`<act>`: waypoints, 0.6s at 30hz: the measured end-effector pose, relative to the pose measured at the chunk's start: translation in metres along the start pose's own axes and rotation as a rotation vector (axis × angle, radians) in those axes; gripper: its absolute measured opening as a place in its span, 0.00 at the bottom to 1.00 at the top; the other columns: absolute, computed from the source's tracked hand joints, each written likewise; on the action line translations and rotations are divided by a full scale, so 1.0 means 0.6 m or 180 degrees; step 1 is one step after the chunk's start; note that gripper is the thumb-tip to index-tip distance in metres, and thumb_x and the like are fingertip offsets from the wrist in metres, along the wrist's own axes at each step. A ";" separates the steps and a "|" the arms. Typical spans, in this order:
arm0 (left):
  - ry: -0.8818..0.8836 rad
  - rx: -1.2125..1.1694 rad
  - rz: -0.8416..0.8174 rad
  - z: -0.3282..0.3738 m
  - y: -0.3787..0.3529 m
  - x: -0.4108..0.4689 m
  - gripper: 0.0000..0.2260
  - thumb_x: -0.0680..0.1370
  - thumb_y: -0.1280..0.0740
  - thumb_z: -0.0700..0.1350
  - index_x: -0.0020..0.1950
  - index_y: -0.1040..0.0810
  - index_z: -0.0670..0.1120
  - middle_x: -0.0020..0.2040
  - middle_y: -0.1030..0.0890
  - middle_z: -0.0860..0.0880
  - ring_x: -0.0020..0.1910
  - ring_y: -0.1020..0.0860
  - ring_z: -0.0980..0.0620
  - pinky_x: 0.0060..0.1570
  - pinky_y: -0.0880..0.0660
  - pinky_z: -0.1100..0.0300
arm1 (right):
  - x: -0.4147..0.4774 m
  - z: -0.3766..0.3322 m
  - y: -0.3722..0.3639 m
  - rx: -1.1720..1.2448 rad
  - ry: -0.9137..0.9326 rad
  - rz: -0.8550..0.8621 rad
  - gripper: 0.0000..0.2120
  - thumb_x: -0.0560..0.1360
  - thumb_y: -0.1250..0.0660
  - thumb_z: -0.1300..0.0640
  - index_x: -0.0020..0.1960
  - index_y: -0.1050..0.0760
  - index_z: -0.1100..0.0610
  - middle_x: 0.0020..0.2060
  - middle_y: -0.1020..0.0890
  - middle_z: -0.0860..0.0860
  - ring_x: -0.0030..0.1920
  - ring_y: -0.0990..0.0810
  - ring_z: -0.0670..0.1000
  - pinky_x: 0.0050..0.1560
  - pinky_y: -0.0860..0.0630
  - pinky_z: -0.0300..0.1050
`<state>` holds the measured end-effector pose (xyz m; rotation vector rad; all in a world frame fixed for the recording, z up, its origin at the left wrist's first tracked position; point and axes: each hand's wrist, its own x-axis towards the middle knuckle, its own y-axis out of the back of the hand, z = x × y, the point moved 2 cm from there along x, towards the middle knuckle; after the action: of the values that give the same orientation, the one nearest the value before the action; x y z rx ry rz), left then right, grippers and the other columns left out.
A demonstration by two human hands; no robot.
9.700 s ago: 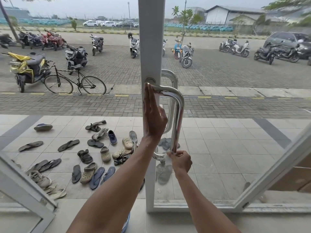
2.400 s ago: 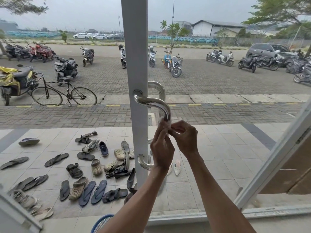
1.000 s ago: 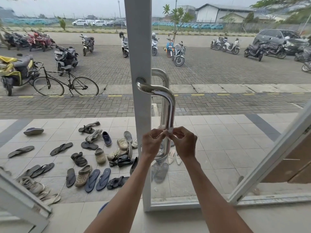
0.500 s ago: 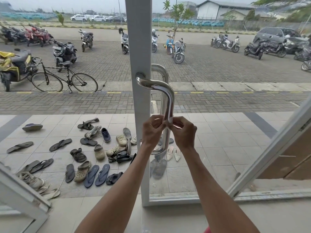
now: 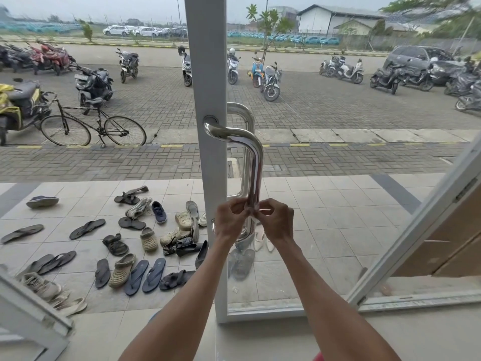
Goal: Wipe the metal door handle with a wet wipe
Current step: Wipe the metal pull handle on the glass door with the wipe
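A polished metal door handle (image 5: pixel 253 162), a bent tube, is fixed to the white door frame (image 5: pixel 208 74) of a glass door. My left hand (image 5: pixel 230 221) and my right hand (image 5: pixel 276 221) meet at the lower part of the vertical bar, one on each side. Their fingertips pinch a small pale wet wipe (image 5: pixel 251 209) pressed around the bar; most of the wipe is hidden by my fingers. The handle's lower end is covered by my hands. A second handle (image 5: pixel 242 110) shows through the glass on the outer side.
Through the glass, several sandals and shoes (image 5: pixel 125 246) lie on the tiled porch. A bicycle (image 5: pixel 91 126) and parked motorbikes stand on the paved lot beyond. An open white door leaf (image 5: pixel 416 225) slants at the right, another frame (image 5: pixel 31 316) at bottom left.
Both hands with the wipe slid down the vertical bar from its upper bend toward the lower part over the last seconds. Since half a second ago they sit a little lower.
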<state>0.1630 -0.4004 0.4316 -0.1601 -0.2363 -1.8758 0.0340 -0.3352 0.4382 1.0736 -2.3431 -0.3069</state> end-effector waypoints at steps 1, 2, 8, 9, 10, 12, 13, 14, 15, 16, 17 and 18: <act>-0.0114 -0.0115 0.0084 0.010 0.001 0.002 0.15 0.71 0.23 0.33 0.57 0.17 0.37 0.51 0.13 0.43 0.51 0.13 0.48 0.56 0.18 0.52 | 0.005 -0.009 0.004 0.0062 0.0106 0.0095 0.13 0.67 0.19 0.49 0.44 0.16 0.55 0.38 0.13 0.45 0.40 0.14 0.40 0.41 0.16 0.42; -0.0200 -0.0215 0.0149 0.016 0.001 0.004 0.15 0.72 0.24 0.32 0.58 0.17 0.36 0.51 0.13 0.43 0.51 0.14 0.48 0.56 0.18 0.54 | 0.007 -0.017 0.006 0.0105 0.0205 0.0185 0.13 0.68 0.19 0.49 0.45 0.16 0.56 0.39 0.13 0.45 0.40 0.14 0.41 0.41 0.16 0.41; -0.0046 -0.0411 0.0112 -0.012 0.006 -0.002 0.15 0.72 0.23 0.35 0.58 0.17 0.35 0.52 0.13 0.41 0.52 0.14 0.47 0.56 0.18 0.55 | -0.008 0.004 -0.011 0.0112 0.0229 0.0332 0.14 0.67 0.19 0.47 0.45 0.16 0.56 0.38 0.13 0.44 0.41 0.14 0.39 0.45 0.17 0.39; 0.0037 -0.0377 0.0073 -0.019 0.007 -0.006 0.15 0.72 0.23 0.35 0.57 0.17 0.35 0.52 0.13 0.41 0.51 0.14 0.47 0.56 0.18 0.54 | -0.013 0.012 -0.015 0.0104 0.0179 0.0298 0.14 0.67 0.19 0.48 0.45 0.16 0.56 0.38 0.13 0.44 0.41 0.15 0.38 0.45 0.17 0.38; 0.0126 -0.0345 0.0056 -0.027 0.007 -0.009 0.15 0.72 0.23 0.35 0.57 0.17 0.35 0.51 0.13 0.42 0.51 0.13 0.48 0.56 0.18 0.53 | -0.018 0.018 -0.018 0.0107 0.0120 0.0260 0.14 0.67 0.19 0.49 0.44 0.16 0.56 0.37 0.13 0.44 0.40 0.15 0.38 0.45 0.17 0.38; 0.0235 -0.0274 0.0034 -0.039 0.006 -0.015 0.13 0.72 0.23 0.33 0.56 0.16 0.37 0.50 0.13 0.44 0.48 0.13 0.53 0.53 0.17 0.57 | -0.027 0.031 -0.025 0.0117 0.0017 0.0202 0.12 0.66 0.18 0.50 0.43 0.17 0.56 0.36 0.14 0.44 0.40 0.15 0.37 0.45 0.17 0.36; 0.0255 -0.0207 0.0009 -0.042 0.005 -0.018 0.13 0.72 0.24 0.32 0.56 0.17 0.37 0.49 0.14 0.45 0.46 0.14 0.57 0.51 0.17 0.61 | -0.030 0.038 -0.029 0.0115 -0.0026 0.0177 0.12 0.66 0.18 0.51 0.42 0.17 0.55 0.36 0.14 0.43 0.40 0.15 0.37 0.45 0.18 0.36; 0.0267 -0.0141 -0.0025 -0.045 0.003 -0.020 0.13 0.72 0.24 0.31 0.56 0.17 0.37 0.48 0.14 0.46 0.44 0.14 0.60 0.50 0.18 0.64 | -0.032 0.046 -0.033 0.0100 -0.0078 0.0152 0.12 0.65 0.18 0.51 0.42 0.17 0.55 0.37 0.14 0.44 0.40 0.15 0.37 0.45 0.18 0.36; 0.0275 -0.0057 -0.0065 -0.048 0.003 -0.021 0.13 0.72 0.25 0.30 0.56 0.17 0.37 0.48 0.14 0.46 0.43 0.14 0.62 0.50 0.18 0.64 | -0.035 0.055 -0.038 0.0082 -0.0141 0.0134 0.13 0.65 0.17 0.51 0.42 0.17 0.55 0.37 0.14 0.44 0.40 0.15 0.38 0.46 0.17 0.37; 0.0275 0.0016 -0.0101 -0.052 0.002 -0.020 0.14 0.72 0.25 0.31 0.56 0.17 0.37 0.48 0.14 0.46 0.44 0.14 0.61 0.50 0.18 0.64 | -0.037 0.063 -0.042 0.0069 -0.0218 0.0117 0.13 0.65 0.17 0.51 0.43 0.17 0.55 0.38 0.13 0.45 0.40 0.15 0.38 0.46 0.17 0.38; 0.0288 0.0097 -0.0137 -0.056 0.002 -0.022 0.14 0.72 0.24 0.31 0.57 0.16 0.37 0.49 0.14 0.45 0.45 0.14 0.59 0.49 0.18 0.64 | -0.040 0.071 -0.046 0.0064 -0.0290 0.0101 0.13 0.65 0.17 0.51 0.43 0.17 0.55 0.38 0.13 0.45 0.40 0.14 0.38 0.46 0.17 0.39; 0.0304 0.0188 -0.0163 -0.059 0.003 -0.022 0.14 0.72 0.24 0.32 0.57 0.16 0.38 0.49 0.14 0.45 0.45 0.14 0.59 0.48 0.18 0.66 | -0.042 0.077 -0.050 0.0061 -0.0341 0.0086 0.12 0.65 0.17 0.51 0.43 0.16 0.55 0.38 0.13 0.46 0.40 0.14 0.38 0.46 0.17 0.39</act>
<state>0.1688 -0.3973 0.3945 -0.0244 -0.2319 -1.9196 0.0407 -0.3363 0.3782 1.0573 -2.4577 -0.3402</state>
